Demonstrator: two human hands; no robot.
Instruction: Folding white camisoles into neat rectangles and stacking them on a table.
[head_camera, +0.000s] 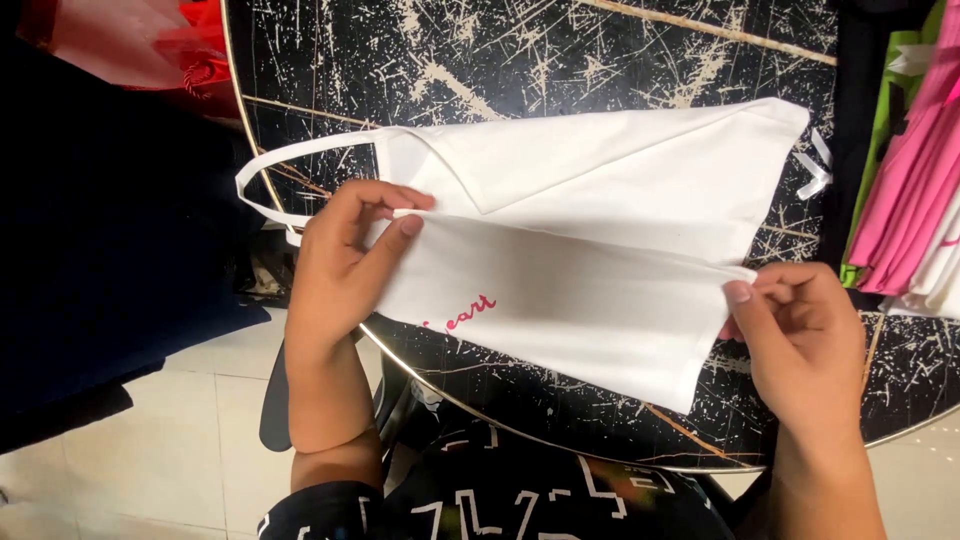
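White cloth bag (600, 250) lies flat on the round black table (560, 60), stretched between both hands. Left hand (345, 260) pinches its fold at 9 o'clock, right hand (800, 330) pinches the corner at 3 o'clock. Red script print at bag's 7 o'clock. Pink folded fabric (915, 190) at table's 3 o'clock.

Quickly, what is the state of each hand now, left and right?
Left hand: closed, pinching a folded edge of the white cloth bag.
Right hand: closed, pinching the other end of the same fold.
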